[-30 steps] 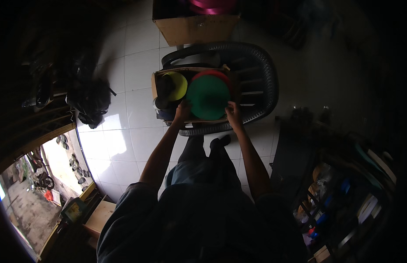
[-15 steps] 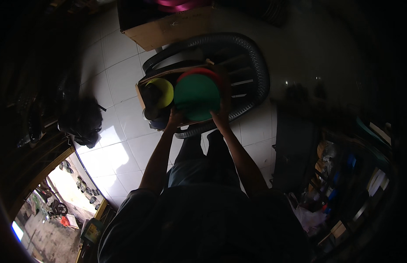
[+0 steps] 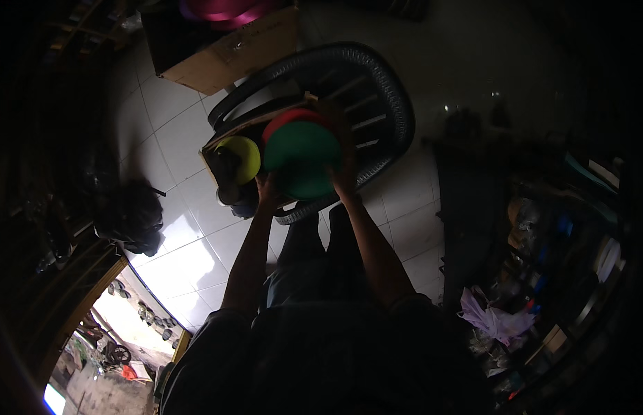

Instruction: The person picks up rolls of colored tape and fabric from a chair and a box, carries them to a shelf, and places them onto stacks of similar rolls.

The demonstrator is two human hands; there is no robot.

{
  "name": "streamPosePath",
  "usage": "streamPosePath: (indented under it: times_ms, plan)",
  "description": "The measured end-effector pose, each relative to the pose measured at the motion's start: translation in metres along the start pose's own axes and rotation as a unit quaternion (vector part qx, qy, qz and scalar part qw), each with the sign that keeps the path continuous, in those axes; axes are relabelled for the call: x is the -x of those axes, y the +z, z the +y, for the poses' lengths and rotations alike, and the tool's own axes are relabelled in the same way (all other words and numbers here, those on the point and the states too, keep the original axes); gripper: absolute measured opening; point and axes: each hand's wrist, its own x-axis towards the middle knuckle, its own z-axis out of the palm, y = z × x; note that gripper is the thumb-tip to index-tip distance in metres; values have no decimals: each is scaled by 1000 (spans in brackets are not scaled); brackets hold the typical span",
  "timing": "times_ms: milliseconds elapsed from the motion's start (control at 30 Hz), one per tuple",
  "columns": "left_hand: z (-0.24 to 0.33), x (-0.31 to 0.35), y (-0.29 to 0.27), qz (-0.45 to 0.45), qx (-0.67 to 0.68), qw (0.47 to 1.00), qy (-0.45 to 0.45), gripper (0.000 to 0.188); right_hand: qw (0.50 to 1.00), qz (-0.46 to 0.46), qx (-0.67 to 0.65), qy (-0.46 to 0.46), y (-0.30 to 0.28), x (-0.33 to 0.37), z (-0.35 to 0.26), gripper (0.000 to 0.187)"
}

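Note:
A dark green round, flat-looking piece [image 3: 302, 155] sits between my hands, over a box in front of me. My left hand [image 3: 267, 188] is at its near left edge, fingers curled and partly in shadow. At its near right edge, my right hand [image 3: 343, 181] grips it, the fingertips hard to make out. Beyond its far rim shows part of a red round piece [image 3: 283, 120]. To the left, a yellow-green round piece [image 3: 248, 156] leans in the box beside dark items. The cardboard box [image 3: 206, 162] rests on a dark plastic armchair [image 3: 397, 114].
A bigger cardboard box [image 3: 231, 59] holding pink shiny things stands beyond the chair. Black bags [image 3: 138, 214] lie on the tiled floor at left, near a bright doorway with footwear outside. At right are cluttered shelves and a lilac plastic bag [image 3: 498, 318].
The view has turned slightly, shifting the chair and boxes leftward. Both hands stay on the green piece, which sits a little nearer and further right against the red one.

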Motion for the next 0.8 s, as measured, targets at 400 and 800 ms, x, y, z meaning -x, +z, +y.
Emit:
streamPosePath:
  times_ms: [400, 800]
  plan:
    - [137, 19, 7, -23, 43, 991, -123, 45, 919, -82, -233, 306, -36, 25, 12, 44]
    - [241, 51, 81, -242, 172, 925, -238, 57, 984, 130, -78, 93, -138, 81, -12, 32]
